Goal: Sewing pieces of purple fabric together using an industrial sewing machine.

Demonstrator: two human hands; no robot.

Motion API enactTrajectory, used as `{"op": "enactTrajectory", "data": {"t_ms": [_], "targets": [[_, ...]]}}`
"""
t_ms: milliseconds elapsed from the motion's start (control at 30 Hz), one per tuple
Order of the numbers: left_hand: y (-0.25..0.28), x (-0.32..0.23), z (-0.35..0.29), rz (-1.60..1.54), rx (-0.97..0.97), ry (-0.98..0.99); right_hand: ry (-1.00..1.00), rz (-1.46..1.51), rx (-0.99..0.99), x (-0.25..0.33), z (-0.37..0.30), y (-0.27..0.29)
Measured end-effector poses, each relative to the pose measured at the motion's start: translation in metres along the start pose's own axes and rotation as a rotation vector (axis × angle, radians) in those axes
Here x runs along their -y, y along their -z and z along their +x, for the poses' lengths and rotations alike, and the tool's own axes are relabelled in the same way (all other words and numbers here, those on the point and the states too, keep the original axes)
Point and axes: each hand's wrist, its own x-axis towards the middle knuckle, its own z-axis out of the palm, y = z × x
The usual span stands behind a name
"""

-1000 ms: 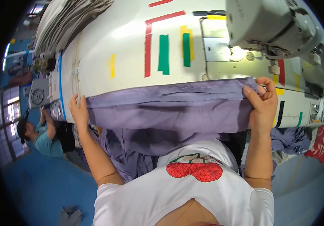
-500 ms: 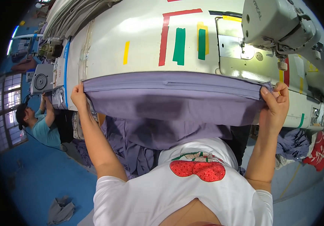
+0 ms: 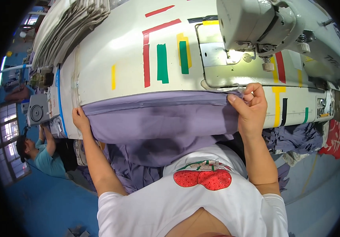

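Observation:
A long piece of purple fabric (image 3: 158, 120) stretches between my hands along the front edge of the white sewing table (image 3: 99, 51). A folded, seamed band runs along its upper edge. My left hand (image 3: 81, 118) pinches the left end of that band. At the other end, my right hand (image 3: 251, 106) grips the corner between thumb and fingers, just below the metal plate of the sewing machine (image 3: 253, 31). The lower part of the cloth hangs over the table's edge toward my lap, where more of it lies bunched.
Strips of red, green (image 3: 162, 63), yellow and black tape mark the tabletop. A stack of grey-beige cloth (image 3: 67, 31) rests at the back left. More purple fabric (image 3: 294, 138) and a red cloth (image 3: 334, 138) lie at the right. A co-worker (image 3: 47, 158) is at the far left.
My right hand has moved left, toward my left hand, so the band spans a shorter width. In the view, the table and machine have shifted left.

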Motion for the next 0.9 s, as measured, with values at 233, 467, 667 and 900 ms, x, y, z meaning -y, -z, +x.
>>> {"op": "enactTrajectory", "data": {"t_ms": [233,467,667,900], "targets": [[0.002,0.007,0.004,-0.026,0.086,0.085,0.015,-0.078,0.011,-0.006,0.004,0.012],[0.005,-0.005,0.02,0.138,0.19,0.177,-0.049,-0.182,0.001,0.0,0.008,0.001],[0.006,-0.21,0.043,-0.239,0.012,-0.135,0.01,-0.221,-0.037,-0.006,0.007,0.0],[0.052,-0.451,-0.051,-0.958,0.821,-0.728,0.057,-0.19,-0.046,-0.004,0.003,-0.006]]}}
